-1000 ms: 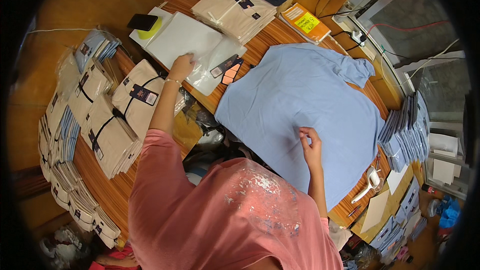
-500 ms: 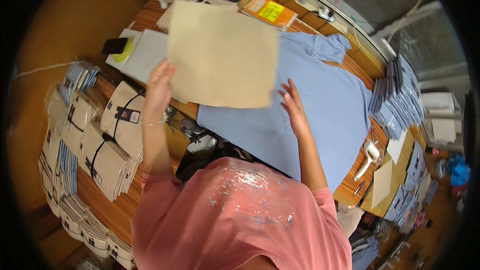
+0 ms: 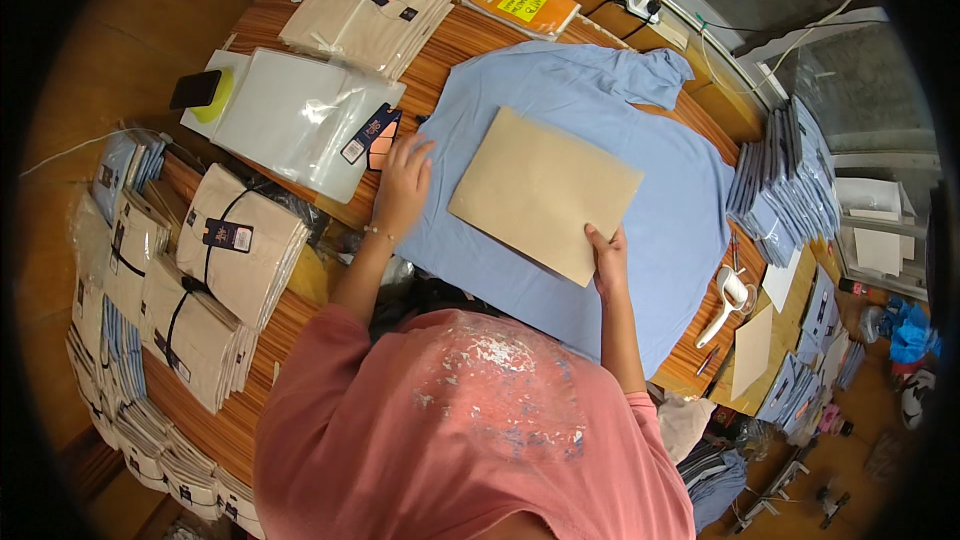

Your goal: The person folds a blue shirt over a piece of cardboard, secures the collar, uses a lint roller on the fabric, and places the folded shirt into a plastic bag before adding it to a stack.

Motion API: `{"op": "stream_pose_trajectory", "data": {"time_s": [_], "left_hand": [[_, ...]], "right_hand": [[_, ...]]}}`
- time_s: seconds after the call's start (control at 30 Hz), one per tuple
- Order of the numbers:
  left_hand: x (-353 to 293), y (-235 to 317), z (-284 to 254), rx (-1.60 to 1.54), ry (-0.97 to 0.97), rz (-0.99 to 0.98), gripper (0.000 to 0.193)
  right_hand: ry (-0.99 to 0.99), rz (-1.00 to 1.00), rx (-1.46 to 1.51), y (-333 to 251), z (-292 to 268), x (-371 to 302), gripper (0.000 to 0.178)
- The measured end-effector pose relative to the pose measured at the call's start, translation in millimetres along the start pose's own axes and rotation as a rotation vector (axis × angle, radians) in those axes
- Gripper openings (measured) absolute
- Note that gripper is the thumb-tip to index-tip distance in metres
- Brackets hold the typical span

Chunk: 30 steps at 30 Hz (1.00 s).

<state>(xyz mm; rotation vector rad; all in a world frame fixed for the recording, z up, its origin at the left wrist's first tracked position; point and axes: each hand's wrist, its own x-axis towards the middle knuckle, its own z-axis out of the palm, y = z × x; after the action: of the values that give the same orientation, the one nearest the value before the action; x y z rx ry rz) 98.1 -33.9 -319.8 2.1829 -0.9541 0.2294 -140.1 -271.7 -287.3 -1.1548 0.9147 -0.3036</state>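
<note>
A light blue shirt (image 3: 660, 270) lies spread on the table, one short sleeve (image 3: 655, 75) at its far side. Above its middle is a tan cardboard sheet (image 3: 545, 190), tilted at an angle. My right hand (image 3: 610, 258) pinches the sheet by its near right corner, thumb on top. Over the shirt's left edge, my left hand (image 3: 402, 188) has its fingers stretched out and grips nothing visible. Just beyond those fingertips are dark hang tags (image 3: 368, 135) and an orange tag (image 3: 383, 145), lying on a stack of clear plastic bags (image 3: 290, 115).
Stacked beige folded garments (image 3: 365, 25) and an orange booklet (image 3: 520, 2) sit at the back. A phone (image 3: 195, 88) is at the left, above banded garment bundles (image 3: 240, 240). Bagged blue shirts (image 3: 790, 180) and a white tape dispenser (image 3: 722, 305) stand to the right.
The cardboard has come down and right over the shirt, passing from my left hand to my right. My left hand has moved right, toward the tags, which the sheet had covered.
</note>
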Motion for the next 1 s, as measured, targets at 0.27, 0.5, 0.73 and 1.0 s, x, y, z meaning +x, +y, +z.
{"op": "stream_pose_trajectory", "data": {"time_s": [0.27,0.5,0.73,1.0], "left_hand": [[16.5,-20.8,-14.5,-0.013,0.269,-0.073,0.026],[-18.1,15.5,1.0,-0.065,0.062,-0.051,0.039],[-40.2,38.1,30.4,0.018,-0.274,-0.034,0.057],[-43.7,36.5,33.2,0.034,-0.254,-0.018,0.054]], "right_hand": [[-0.080,-0.017,0.048,25.0,54.0,39.4,0.042],[-0.167,0.019,0.051,29.5,75.8,57.8,0.042],[0.007,0.003,-0.178,17.5,78.5,49.6,0.056],[-0.096,-0.112,-0.584,7.3,59.2,47.1,0.058]]}}
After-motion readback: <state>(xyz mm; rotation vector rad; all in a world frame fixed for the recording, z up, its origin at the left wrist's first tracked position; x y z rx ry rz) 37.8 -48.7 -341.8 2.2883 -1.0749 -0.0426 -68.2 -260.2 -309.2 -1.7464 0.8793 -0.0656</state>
